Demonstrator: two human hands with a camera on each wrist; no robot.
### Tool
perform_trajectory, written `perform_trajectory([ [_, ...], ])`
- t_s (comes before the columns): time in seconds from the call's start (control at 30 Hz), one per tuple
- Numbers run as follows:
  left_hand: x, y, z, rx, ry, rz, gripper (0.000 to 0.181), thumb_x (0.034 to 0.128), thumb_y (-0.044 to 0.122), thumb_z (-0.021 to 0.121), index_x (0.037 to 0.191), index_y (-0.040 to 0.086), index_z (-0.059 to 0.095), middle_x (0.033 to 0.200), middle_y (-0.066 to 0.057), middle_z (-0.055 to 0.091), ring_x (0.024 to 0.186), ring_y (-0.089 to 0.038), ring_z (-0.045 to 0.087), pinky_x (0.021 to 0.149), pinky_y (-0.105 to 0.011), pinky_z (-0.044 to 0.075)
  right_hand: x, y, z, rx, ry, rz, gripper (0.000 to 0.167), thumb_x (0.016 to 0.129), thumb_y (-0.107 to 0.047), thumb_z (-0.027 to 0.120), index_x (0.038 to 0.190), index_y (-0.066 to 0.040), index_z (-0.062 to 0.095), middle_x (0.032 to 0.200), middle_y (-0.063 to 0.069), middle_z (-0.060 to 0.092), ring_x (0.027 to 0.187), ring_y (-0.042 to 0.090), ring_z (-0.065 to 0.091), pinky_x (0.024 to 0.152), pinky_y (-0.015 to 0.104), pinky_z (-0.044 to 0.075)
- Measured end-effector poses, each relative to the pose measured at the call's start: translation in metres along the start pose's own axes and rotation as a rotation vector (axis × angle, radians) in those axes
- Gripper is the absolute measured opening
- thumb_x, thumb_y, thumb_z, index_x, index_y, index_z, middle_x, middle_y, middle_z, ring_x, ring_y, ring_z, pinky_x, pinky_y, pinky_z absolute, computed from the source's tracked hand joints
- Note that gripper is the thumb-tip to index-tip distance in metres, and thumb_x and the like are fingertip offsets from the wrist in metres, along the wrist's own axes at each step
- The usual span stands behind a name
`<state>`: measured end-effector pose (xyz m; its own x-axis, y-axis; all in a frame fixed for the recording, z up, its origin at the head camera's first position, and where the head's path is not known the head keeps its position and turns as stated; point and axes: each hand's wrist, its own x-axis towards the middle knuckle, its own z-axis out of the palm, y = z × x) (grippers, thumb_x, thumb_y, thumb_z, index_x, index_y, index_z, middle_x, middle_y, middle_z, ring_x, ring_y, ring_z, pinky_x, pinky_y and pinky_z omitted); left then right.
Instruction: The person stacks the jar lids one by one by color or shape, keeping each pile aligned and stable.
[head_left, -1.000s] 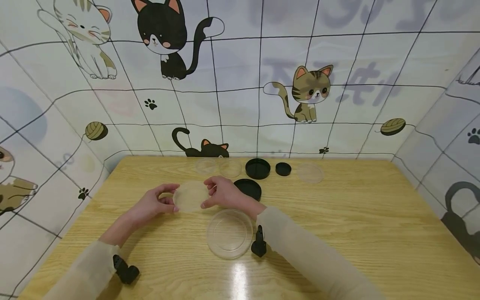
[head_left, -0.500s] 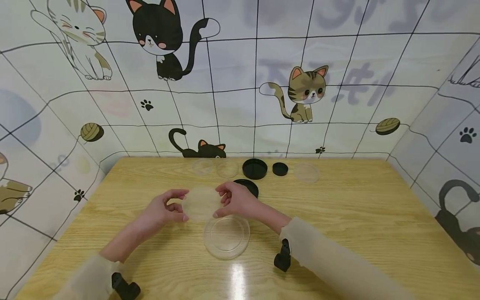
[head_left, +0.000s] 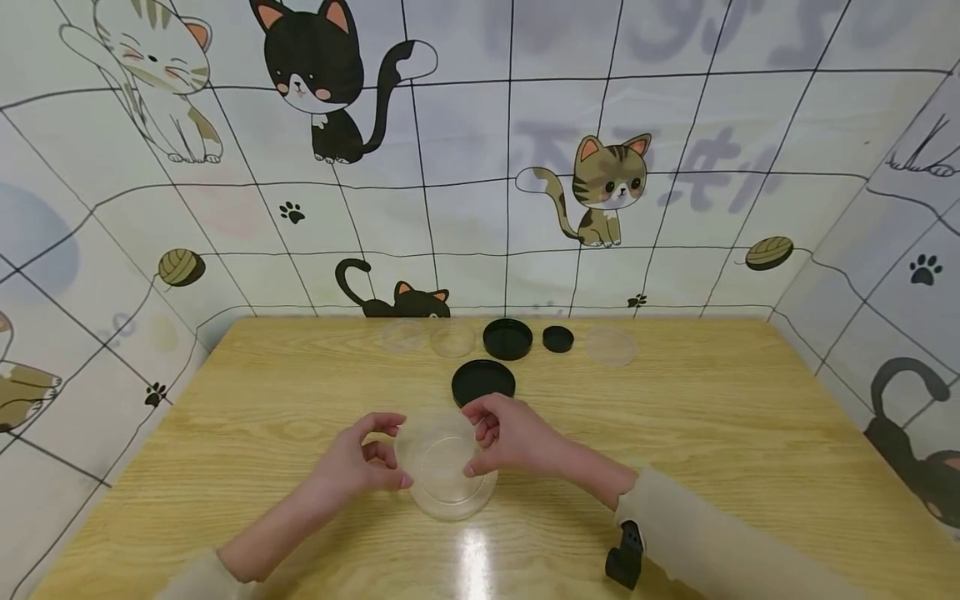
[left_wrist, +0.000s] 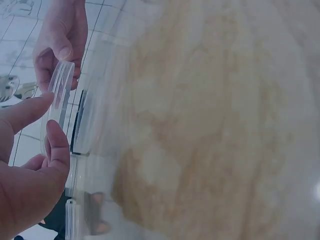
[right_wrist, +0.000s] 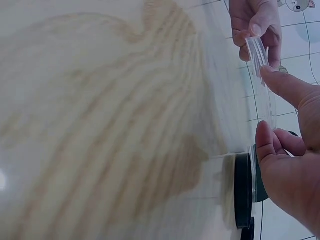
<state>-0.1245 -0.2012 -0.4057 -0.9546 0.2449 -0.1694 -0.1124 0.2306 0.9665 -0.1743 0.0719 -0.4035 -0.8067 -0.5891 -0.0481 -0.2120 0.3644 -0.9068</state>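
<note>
Between my two hands a round clear plastic lid (head_left: 420, 432) is held by its rim. My left hand (head_left: 356, 462) pinches its left edge with thumb and fingers, and my right hand (head_left: 525, 440) pinches the right edge. Below it a larger clear round lid (head_left: 454, 505) lies on the table, partly covered by the held one from the head view. In the left wrist view the held lid (left_wrist: 60, 92) appears nearly edge-on, with a ridged rim. The right wrist view also shows that lid (right_wrist: 257, 56) above the tabletop, apart from it.
Just behind my right hand lies a black round lid (head_left: 483, 381). Along the back edge sit another black lid (head_left: 507, 339), a small black lid (head_left: 558, 338) and faint clear discs (head_left: 453, 339), one farther right (head_left: 611, 345). A patterned cloth (head_left: 465, 208) hangs behind the wooden table (head_left: 712, 450).
Both hands have carried the held clear lid rightward and toward me, from behind and left of the larger clear lid to over it. The front black lid is now less covered.
</note>
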Motion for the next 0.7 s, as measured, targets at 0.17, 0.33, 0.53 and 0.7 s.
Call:
perform_trajectory([
  [0.17, -0.001, -0.004, 0.009, 0.021, -0.008, -0.012, 0.079, 0.0739, -0.005, 0.088, 0.142, -0.003, 0.048, 0.13, -0.019, 0.048, 0.084, -0.023, 0.059, 0.067, -0.027, 0.055, -0.009, 0.007, 0.003, -0.05, 0.015, -0.02, 0.068, 0.072, -0.003, 0.093, 0.129, 0.007, 0.058, 0.103, 0.008, 0.057, 0.086, 0.019, 0.054, 0.073, 0.023, 0.048],
  [0.33, -0.001, -0.008, 0.013, 0.012, -0.029, 0.016, 0.079, 0.0725, -0.008, 0.088, 0.141, -0.006, 0.047, 0.125, -0.019, 0.047, 0.082, -0.022, 0.058, 0.067, -0.027, 0.055, -0.012, 0.012, 0.004, -0.104, 0.018, -0.047, 0.07, 0.071, -0.005, 0.094, 0.131, 0.006, 0.059, 0.104, 0.007, 0.057, 0.086, 0.018, 0.056, 0.075, 0.024, 0.05],
  [0.53, -0.001, -0.009, 0.016, 0.004, -0.033, 0.009, 0.08, 0.071, -0.009, 0.088, 0.14, -0.007, 0.046, 0.122, -0.019, 0.047, 0.081, -0.021, 0.056, 0.065, -0.025, 0.053, -0.014, 0.013, 0.005, -0.111, 0.028, -0.075, 0.07, 0.07, -0.003, 0.094, 0.13, 0.006, 0.06, 0.104, 0.006, 0.055, 0.085, 0.018, 0.056, 0.073, 0.023, 0.05],
  [0.7, 0.0, -0.008, 0.017, 0.024, -0.027, 0.01, 0.08, 0.0695, -0.01, 0.088, 0.138, -0.008, 0.047, 0.119, -0.019, 0.047, 0.079, -0.02, 0.056, 0.063, -0.024, 0.052, -0.015, 0.012, 0.005, -0.132, 0.022, -0.065, 0.069, 0.069, -0.003, 0.095, 0.129, 0.006, 0.061, 0.105, 0.005, 0.055, 0.086, 0.017, 0.055, 0.073, 0.023, 0.049],
])
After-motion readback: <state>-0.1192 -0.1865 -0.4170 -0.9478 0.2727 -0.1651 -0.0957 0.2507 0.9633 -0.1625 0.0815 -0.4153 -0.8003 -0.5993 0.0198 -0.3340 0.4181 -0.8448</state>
